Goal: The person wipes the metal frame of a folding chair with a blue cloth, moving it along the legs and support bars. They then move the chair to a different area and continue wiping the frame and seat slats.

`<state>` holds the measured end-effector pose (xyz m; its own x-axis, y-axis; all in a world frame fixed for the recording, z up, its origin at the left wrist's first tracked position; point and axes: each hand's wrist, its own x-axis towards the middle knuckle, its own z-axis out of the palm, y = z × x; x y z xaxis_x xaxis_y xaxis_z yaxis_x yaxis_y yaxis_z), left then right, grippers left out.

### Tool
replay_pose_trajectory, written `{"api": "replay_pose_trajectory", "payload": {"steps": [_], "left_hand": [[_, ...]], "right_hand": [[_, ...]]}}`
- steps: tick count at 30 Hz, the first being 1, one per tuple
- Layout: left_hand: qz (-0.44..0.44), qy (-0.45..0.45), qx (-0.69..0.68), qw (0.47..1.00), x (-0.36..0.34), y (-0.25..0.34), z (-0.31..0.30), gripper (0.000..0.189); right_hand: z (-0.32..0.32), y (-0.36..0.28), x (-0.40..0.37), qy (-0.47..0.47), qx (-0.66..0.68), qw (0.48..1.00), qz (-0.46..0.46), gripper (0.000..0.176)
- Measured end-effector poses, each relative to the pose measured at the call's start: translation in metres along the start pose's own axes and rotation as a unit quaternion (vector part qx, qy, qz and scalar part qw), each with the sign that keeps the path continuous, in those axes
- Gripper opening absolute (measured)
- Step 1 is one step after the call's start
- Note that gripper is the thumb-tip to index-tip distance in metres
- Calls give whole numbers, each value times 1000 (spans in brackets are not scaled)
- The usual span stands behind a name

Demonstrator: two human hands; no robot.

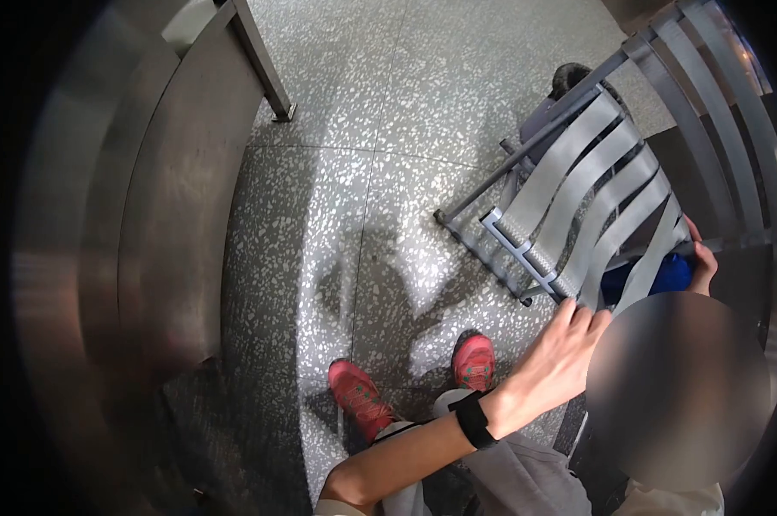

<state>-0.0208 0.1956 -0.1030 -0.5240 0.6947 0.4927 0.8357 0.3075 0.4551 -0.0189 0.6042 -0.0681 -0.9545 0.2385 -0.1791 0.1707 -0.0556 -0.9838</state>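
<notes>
A metal chair (526, 251) with flat grey straps stands at an angle on the right. My left hand (569, 344), with a black band on its wrist, reaches across to the near end of the straps. Its fingers are bent and closed on a grey strap (655, 268). Farther right, my right hand (705, 268) shows only in part, its fingers curled around the right end of a smooth blue thing (671, 273) that lies behind the straps. A round blurred patch hides the forearm and the lower part of this hand.
My red shoes (473, 361) stand on the speckled floor (380, 198) in front of the chair. A metal cabinet or bench (186, 189) with a leg rises on the left. Behind the chair sits a dark round object (571, 79). More grey straps (707, 112) reach up at the right.
</notes>
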Motion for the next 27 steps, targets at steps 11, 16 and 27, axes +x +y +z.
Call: {"api": "replay_pose_trajectory", "payload": {"steps": [11,16,27], "left_hand": [[-49,-7,-29,998,-19,-8,7,11],[-61,-47,-21,997,-18,15,14,18],[-57,48,-317,946,-109,43,-24,39]], "right_hand": [[32,53,58,-44,99,990,88,88],[81,48,110,36,71,995,61,61],[166,113,25,9,-211,974,81,53]]}}
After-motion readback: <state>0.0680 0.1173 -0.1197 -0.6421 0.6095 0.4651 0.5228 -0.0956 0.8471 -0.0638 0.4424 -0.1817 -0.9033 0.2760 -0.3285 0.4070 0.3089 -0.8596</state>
